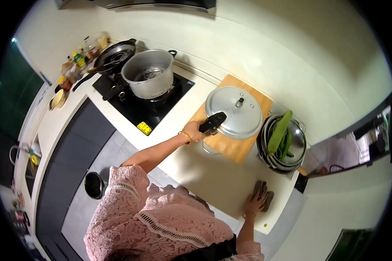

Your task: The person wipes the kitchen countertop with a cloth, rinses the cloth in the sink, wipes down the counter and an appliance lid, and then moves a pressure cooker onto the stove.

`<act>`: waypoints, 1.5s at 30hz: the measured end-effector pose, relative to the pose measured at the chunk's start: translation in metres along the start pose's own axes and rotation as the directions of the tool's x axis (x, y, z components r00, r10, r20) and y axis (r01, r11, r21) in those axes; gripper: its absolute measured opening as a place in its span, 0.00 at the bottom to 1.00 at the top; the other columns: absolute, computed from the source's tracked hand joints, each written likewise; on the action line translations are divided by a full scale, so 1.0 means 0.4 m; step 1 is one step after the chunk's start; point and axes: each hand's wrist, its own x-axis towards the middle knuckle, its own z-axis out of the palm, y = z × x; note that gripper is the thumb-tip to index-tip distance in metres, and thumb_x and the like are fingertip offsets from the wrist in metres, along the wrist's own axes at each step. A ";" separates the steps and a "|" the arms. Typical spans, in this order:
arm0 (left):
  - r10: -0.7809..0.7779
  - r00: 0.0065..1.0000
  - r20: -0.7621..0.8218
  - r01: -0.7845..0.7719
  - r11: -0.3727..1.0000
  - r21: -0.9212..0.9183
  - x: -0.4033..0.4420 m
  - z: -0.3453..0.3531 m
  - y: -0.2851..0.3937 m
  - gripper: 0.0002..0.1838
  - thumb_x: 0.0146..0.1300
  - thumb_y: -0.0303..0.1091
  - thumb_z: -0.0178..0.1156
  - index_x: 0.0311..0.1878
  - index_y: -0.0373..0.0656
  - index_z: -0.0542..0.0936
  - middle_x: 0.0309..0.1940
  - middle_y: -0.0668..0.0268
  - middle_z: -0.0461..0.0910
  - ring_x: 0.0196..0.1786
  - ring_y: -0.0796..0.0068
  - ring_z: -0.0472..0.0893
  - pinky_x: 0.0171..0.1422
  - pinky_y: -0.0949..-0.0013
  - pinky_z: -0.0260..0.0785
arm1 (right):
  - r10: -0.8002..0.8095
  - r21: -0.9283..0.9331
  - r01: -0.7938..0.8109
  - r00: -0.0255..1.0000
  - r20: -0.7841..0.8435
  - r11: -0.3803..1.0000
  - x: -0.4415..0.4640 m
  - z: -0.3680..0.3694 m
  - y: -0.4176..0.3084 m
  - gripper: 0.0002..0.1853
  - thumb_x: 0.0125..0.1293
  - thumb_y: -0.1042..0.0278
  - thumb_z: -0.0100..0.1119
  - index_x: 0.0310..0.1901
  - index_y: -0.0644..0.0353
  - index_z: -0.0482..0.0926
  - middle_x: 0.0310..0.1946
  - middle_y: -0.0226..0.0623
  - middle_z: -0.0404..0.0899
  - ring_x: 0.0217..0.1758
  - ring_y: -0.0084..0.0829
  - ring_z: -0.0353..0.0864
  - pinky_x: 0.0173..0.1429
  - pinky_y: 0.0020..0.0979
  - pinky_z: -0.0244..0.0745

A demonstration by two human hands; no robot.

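Note:
My left hand, with a yellow bangle at the wrist, is closed round the black handle of a silver pressure cooker lid. The lid is over a wooden cutting board; whether it rests fully on the board I cannot tell. At the right end of the counter, my right hand grips a dark brown cloth against the white surface. On the stove stands the open silver pressure cooker pot; something metal shows inside it.
Right of the board, stacked bowls hold a long green gourd and other green vegetables. A yellow sponge lies at the black stove's front edge. Behind the pot sits a dark wok. Several bottles line the left corner.

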 end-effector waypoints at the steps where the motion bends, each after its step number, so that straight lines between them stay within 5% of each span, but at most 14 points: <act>1: 0.043 0.997 -0.072 -0.047 0.997 -0.055 -0.021 -0.001 0.018 0.15 0.32 0.29 0.58 0.29 0.34 0.74 0.12 0.66 0.71 0.12 0.80 0.69 0.18 0.78 0.63 | 0.020 0.006 -0.020 1.000 0.006 1.000 0.000 0.005 0.000 0.29 0.58 0.48 0.37 0.61 0.38 0.44 0.63 0.34 0.33 0.66 0.39 0.31 0.60 0.54 0.34; 6: -0.002 0.995 -0.103 0.002 1.000 0.007 -0.043 0.006 0.016 0.13 0.34 0.29 0.58 0.27 0.33 0.74 0.13 0.66 0.71 0.12 0.81 0.69 0.17 0.78 0.62 | -0.048 -0.038 0.047 0.998 -0.035 0.998 0.004 0.026 0.025 0.29 0.57 0.47 0.36 0.61 0.40 0.45 0.63 0.35 0.33 0.65 0.41 0.31 0.59 0.56 0.34; 8: 0.058 0.988 -0.145 -0.086 0.978 -0.191 -0.062 -0.024 0.022 0.13 0.35 0.28 0.59 0.27 0.32 0.73 0.13 0.66 0.72 0.12 0.82 0.69 0.16 0.79 0.62 | -0.058 -0.057 0.056 0.997 -0.040 0.997 0.014 0.029 0.031 0.30 0.57 0.47 0.37 0.61 0.40 0.46 0.63 0.36 0.33 0.65 0.42 0.32 0.59 0.55 0.35; 15: 0.114 0.953 -0.282 -0.137 0.988 -0.065 -0.177 -0.319 0.068 0.14 0.40 0.25 0.61 0.32 0.33 0.72 0.15 0.69 0.70 0.13 0.84 0.66 0.16 0.81 0.58 | -0.078 -0.071 0.073 0.994 -0.080 0.995 0.018 0.049 0.043 0.31 0.55 0.47 0.41 0.60 0.40 0.47 0.63 0.40 0.36 0.65 0.43 0.35 0.57 0.56 0.38; 18: 0.150 0.909 -0.390 -0.233 0.957 -0.174 -0.213 -0.428 0.065 0.11 0.41 0.25 0.60 0.30 0.35 0.72 0.14 0.71 0.68 0.13 0.86 0.65 0.16 0.82 0.57 | -0.065 -0.077 0.057 0.992 -0.106 0.995 0.031 0.062 0.036 0.33 0.53 0.44 0.42 0.60 0.37 0.45 0.62 0.40 0.36 0.64 0.45 0.36 0.58 0.56 0.38; 25: 0.099 0.865 -0.493 -0.218 0.957 -0.191 -0.177 -0.661 -0.088 0.08 0.40 0.26 0.60 0.21 0.37 0.70 0.12 0.70 0.67 0.12 0.84 0.65 0.16 0.80 0.57 | 0.234 -0.009 -0.234 0.972 0.018 0.972 0.030 0.057 -0.064 0.36 0.49 0.42 0.45 0.60 0.36 0.44 0.62 0.46 0.37 0.63 0.50 0.37 0.59 0.53 0.38; 38: 0.043 0.913 -0.405 -0.160 0.953 -0.259 -0.054 -0.789 -0.272 0.07 0.40 0.26 0.60 0.19 0.35 0.71 0.12 0.68 0.69 0.13 0.82 0.67 0.17 0.80 0.60 | 0.062 0.091 -0.065 0.997 0.035 0.994 -0.082 0.124 -0.319 0.36 0.47 0.43 0.50 0.59 0.39 0.51 0.60 0.53 0.39 0.63 0.52 0.39 0.63 0.44 0.37; 43: 0.075 0.918 -0.389 -0.176 0.957 -0.231 -0.022 -0.791 -0.270 0.10 0.42 0.29 0.61 0.18 0.34 0.70 0.12 0.68 0.69 0.13 0.82 0.67 0.16 0.80 0.60 | 0.069 0.068 -0.071 0.997 0.029 0.995 -0.099 0.134 -0.336 0.36 0.47 0.44 0.51 0.59 0.41 0.52 0.60 0.52 0.40 0.62 0.53 0.40 0.63 0.44 0.38; 45: 0.067 0.914 -0.400 -0.160 0.966 -0.203 -0.015 -0.786 -0.263 0.11 0.42 0.30 0.62 0.18 0.34 0.70 0.12 0.68 0.69 0.12 0.83 0.67 0.16 0.80 0.60 | 0.013 0.124 -0.009 1.000 -0.025 0.992 -0.088 0.155 -0.315 0.36 0.47 0.46 0.52 0.59 0.37 0.50 0.62 0.43 0.35 0.63 0.52 0.36 0.59 0.53 0.42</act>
